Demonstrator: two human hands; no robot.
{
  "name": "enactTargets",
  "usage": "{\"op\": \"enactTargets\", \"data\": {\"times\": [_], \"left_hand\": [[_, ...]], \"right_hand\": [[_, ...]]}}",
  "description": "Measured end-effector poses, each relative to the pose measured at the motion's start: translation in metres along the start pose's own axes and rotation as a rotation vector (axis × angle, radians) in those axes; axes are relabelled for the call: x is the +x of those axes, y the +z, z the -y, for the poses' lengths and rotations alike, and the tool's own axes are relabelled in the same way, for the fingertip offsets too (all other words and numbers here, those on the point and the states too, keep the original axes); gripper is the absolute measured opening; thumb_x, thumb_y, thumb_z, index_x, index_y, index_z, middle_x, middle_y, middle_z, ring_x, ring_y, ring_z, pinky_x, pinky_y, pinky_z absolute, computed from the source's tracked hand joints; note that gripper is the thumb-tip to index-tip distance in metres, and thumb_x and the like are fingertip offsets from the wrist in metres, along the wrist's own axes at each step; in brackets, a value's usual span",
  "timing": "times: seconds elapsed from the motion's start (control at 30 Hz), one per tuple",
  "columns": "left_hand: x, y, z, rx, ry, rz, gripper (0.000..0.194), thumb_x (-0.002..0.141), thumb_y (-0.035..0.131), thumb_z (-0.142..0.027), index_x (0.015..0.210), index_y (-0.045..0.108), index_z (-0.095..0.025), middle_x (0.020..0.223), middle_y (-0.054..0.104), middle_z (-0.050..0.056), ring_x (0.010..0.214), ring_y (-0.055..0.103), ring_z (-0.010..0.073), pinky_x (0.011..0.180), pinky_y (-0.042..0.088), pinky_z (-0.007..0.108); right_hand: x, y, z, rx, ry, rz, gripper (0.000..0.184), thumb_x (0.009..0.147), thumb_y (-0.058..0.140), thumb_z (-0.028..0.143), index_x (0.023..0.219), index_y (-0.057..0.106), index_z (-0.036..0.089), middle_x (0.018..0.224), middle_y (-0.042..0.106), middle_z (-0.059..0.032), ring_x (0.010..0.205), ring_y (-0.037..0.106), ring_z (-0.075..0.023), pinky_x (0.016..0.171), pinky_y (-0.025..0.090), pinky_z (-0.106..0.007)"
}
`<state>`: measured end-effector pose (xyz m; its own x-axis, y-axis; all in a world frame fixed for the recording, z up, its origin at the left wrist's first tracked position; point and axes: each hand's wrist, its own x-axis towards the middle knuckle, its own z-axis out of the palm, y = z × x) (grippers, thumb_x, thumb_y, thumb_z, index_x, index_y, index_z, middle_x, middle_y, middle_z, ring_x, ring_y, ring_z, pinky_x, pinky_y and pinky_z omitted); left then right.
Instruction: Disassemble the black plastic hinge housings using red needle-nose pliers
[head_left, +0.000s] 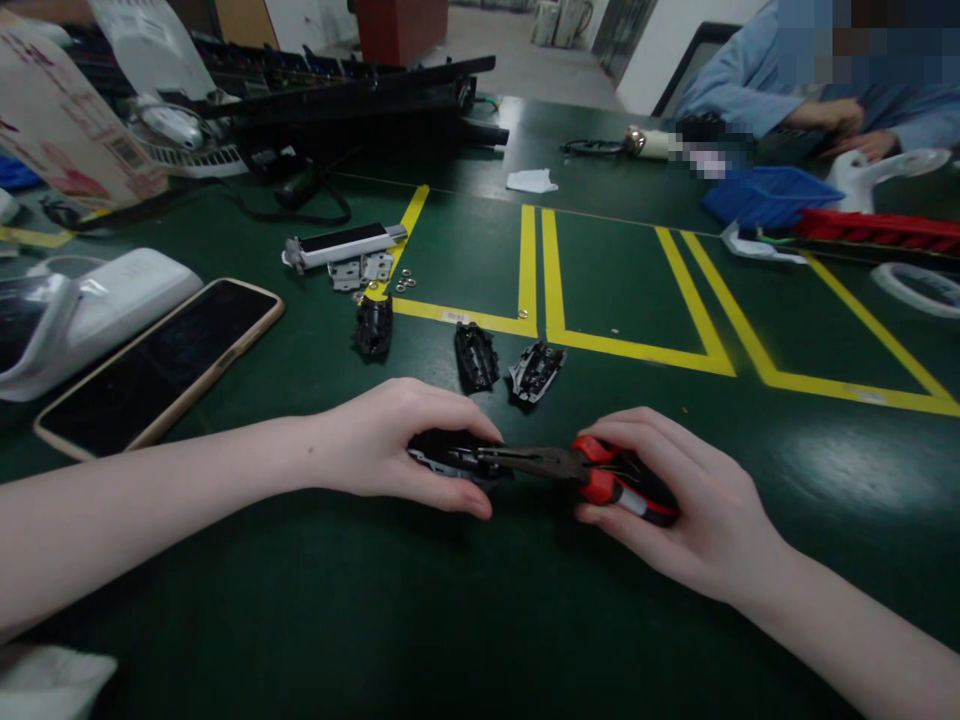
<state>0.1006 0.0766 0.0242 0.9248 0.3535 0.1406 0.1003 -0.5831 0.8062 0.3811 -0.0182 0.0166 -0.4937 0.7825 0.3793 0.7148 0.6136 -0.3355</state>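
My left hand (420, 440) is wrapped round a black plastic housing (450, 460) with a grey edge, its open side partly hidden by my fingers. In my right hand (675, 500) are needle-nose pliers (540, 461) with red and black handles. Their jaws point left and reach into the housing; whether they pinch a part there is too small to tell. Beyond my hands lie similar black plastic shells: one (373, 326) at the left, another (477, 356) in the middle and a grey-edged one (536, 371) to its right.
A phone (161, 365) and a white device (112, 310) lie left. Small metal rings (406, 281), metal plates (361, 270) and a white-and-black bar (341, 245) sit beyond. Yellow tape (637, 347) marks the green table. Across it, a person's hands (847, 130) are near a blue tray (772, 195).
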Motion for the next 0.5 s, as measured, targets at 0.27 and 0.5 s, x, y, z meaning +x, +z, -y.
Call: {"op": "enactTargets", "data": {"times": [0.27, 0.5], "left_hand": [[-0.0002, -0.0009, -0.0006, -0.02, 0.066, -0.005, 0.05, 0.083, 0.076, -0.036, 0.127, 0.062, -0.018, 0.106, 0.06, 0.005, 0.092, 0.058, 0.0151, 0.079, 0.047, 0.024], [-0.0018, 0.0008, 0.0002, -0.045, 0.105, -0.155, 0.068, 0.076, 0.082, -0.039, 0.136, 0.054, -0.023, 0.122, 0.056, 0.008, 0.11, 0.055, 0.0223, 0.095, 0.049, 0.032]], "right_hand": [[0.002, -0.0008, -0.0008, 0.009, -0.015, -0.001, 0.037, 0.089, 0.061, 0.049, 0.111, 0.055, 0.019, 0.096, 0.065, -0.0077, 0.083, 0.064, -0.0198, 0.064, 0.053, -0.03], [0.0024, -0.003, -0.0002, 0.038, -0.012, -0.023, 0.036, 0.089, 0.06, 0.05, 0.112, 0.055, 0.022, 0.096, 0.066, -0.0075, 0.082, 0.066, -0.0215, 0.062, 0.055, -0.033]]}}
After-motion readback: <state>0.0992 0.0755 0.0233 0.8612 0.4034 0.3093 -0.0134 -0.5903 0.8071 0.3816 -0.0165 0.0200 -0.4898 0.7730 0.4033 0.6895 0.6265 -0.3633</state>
